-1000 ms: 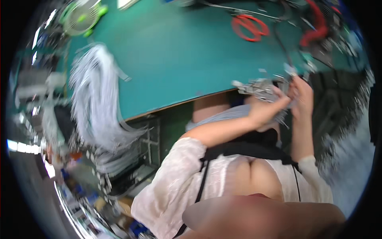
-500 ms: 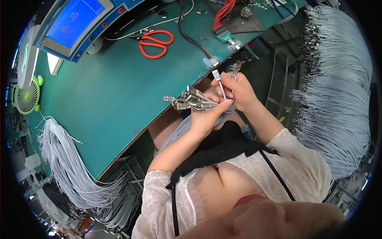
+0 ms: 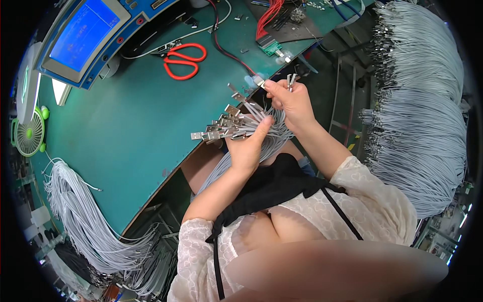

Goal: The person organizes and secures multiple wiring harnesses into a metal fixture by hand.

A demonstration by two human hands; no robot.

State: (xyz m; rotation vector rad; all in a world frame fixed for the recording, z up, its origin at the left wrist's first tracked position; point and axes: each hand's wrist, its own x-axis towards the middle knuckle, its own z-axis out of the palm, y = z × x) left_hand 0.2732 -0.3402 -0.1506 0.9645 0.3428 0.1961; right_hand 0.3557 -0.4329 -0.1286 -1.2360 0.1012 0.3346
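My left hand (image 3: 246, 151) is closed round a bundle of grey USB cables (image 3: 274, 138), its thumb lying across them. Their metal USB plugs (image 3: 221, 126) fan out to the left over the bench edge. My right hand (image 3: 297, 103) pinches a USB cable's plug between thumb and forefinger, at the white socket connector (image 3: 257, 80) on the end of a red and black lead. The fingertips partly cover the plug, so how deep it sits cannot be told. A couple of metal cable ends (image 3: 291, 81) stick up from behind the right hand's fingers.
On the green bench (image 3: 121, 131) are red-handled scissors (image 3: 186, 61), a blue instrument with a lit screen (image 3: 83, 35) and a small green circuit board (image 3: 271, 48). A green fan (image 3: 30, 133) and grey cables (image 3: 83, 211) are at left. A tall cable stack (image 3: 417, 110) stands right.
My right hand has brought the plug up and left to the socket connector. My left hand has shifted slightly left with the bundle, whose plugs have spread. The whole view has shifted a little.
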